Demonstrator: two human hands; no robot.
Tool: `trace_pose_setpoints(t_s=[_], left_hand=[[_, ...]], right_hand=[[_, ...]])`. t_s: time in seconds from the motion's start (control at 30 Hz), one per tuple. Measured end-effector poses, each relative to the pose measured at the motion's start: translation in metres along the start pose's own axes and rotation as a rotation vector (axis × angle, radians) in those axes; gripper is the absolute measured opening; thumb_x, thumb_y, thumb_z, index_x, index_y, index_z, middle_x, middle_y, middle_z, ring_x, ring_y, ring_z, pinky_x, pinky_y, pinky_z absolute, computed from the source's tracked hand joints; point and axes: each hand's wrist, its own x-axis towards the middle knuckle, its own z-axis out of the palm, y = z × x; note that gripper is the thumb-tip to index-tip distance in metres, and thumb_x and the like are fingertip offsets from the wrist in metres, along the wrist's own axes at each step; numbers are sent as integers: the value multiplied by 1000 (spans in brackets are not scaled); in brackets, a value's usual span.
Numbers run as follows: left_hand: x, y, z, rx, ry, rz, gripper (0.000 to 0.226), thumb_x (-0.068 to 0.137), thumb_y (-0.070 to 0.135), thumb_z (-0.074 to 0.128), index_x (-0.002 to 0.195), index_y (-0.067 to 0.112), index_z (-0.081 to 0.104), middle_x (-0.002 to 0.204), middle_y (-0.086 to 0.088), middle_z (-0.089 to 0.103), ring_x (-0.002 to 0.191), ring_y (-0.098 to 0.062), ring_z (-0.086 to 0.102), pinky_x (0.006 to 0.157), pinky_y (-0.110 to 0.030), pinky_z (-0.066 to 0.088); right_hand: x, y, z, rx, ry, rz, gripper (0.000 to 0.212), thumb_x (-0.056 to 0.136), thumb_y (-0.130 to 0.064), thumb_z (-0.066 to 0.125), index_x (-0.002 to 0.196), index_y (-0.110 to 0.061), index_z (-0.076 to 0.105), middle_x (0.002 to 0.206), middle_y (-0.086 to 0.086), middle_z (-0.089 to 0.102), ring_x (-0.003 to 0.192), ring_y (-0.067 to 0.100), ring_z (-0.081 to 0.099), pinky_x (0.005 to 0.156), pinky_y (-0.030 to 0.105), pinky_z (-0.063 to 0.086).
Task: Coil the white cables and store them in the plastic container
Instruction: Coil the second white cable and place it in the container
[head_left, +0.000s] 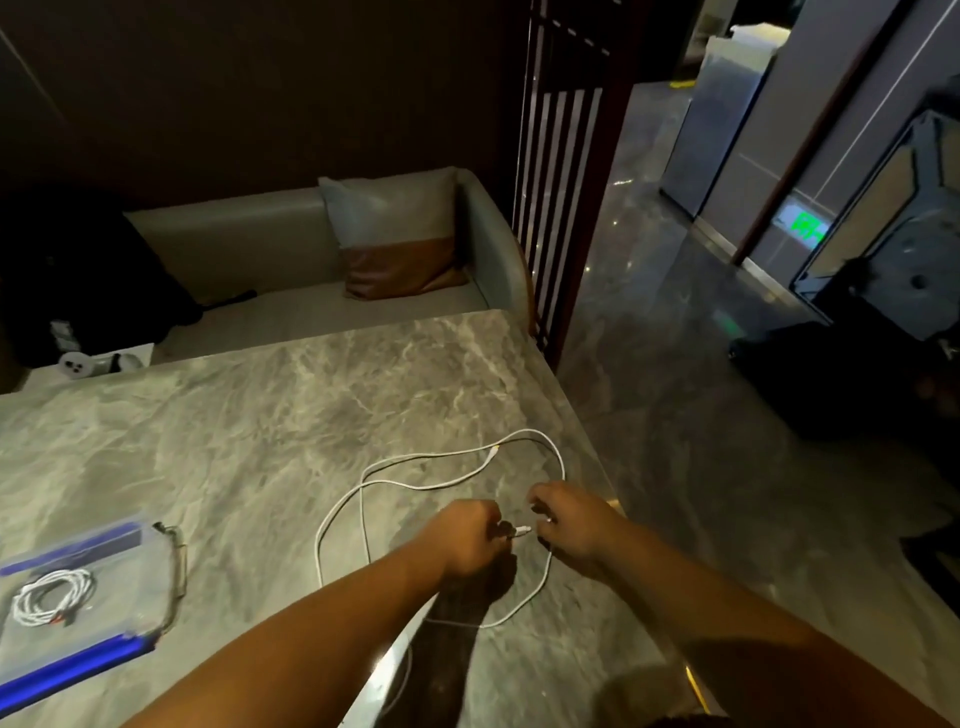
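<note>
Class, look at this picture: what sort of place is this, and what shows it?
Probably a lounge or restaurant booth: a marble-patterned table faces a padded bench with a cushion, beside a slatted screen and a glossy floor.

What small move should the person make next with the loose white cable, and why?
Probably draw the first loop of the loose white cable toward the hands. The left hand and right hand seem to pinch its connector end, the rest sprawls uncoiled on the table, and one coiled cable already lies in the plastic container.
</note>
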Motion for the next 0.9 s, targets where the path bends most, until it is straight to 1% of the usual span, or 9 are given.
trace_pose_setpoints(t_s=[0.07,0.27,0.33,0.43,0.53,0.63,0.7,0.8,0.9], left_hand=[[10,7,6,-60,16,-6,31,91,33,62,114,13,65,114,-11,69,106,-29,64,86,-33,49],[36,13,29,-170,74,-43,25,90,25,65,113,17,66,111,-3,69,102,-21,65,84,-26,48],[41,13,38,-188,71,-51,25,90,24,65,114,19,66,111,-2,68,101,-18,64,87,-27,49],[46,14,48,-195,73,-26,32,88,27,68,118,20,66,114,-3,64,102,-18,62,92,-32,50],[52,17,50,-248,77,-26,33,86,25,70,119,17,66,111,-4,64,100,-19,63,91,-34,50],[54,21,50,-288,21,-2,25,84,25,71,107,13,69,100,-7,68,92,-22,65,85,-38,52],[53,21,50,-294,18,8,18,83,26,68,96,14,67,90,-6,70,85,-24,65,80,-41,52],[50,15,48,-410,28,-31,12,83,24,67,94,17,68,85,-5,72,82,-22,69,79,-41,54],[45,8,41,-469,23,-29,8,86,16,68,93,17,72,86,-2,75,82,-17,71,82,-40,56]], right_hand=[[6,12,-5,-42,-19,-17,34,91,-23,58,124,-20,56,128,3,57,113,23,58,91,30,46],[23,47,-11,-158,-15,-166,33,91,-12,53,121,-24,58,126,0,52,108,22,59,87,35,50],[25,54,-7,-209,9,-214,32,93,-10,51,122,-22,58,126,2,50,105,24,60,84,36,51],[29,60,0,-254,25,-244,27,95,-11,50,119,-19,59,126,6,51,103,28,62,78,30,44],[32,57,-3,-211,46,-261,18,92,-10,53,106,-15,62,116,8,54,101,28,61,79,33,44],[37,52,-3,-140,79,-246,14,86,-7,57,97,-14,62,110,6,56,99,24,58,76,28,39],[40,47,-1,-62,95,-228,15,85,-5,57,95,-15,63,107,4,57,98,23,59,77,27,41],[42,37,-3,-5,100,-225,16,86,-7,57,98,-18,63,106,2,57,97,22,61,82,35,50],[42,24,-12,37,131,-211,18,88,-6,57,102,-14,65,109,4,59,97,20,60,78,28,45]])
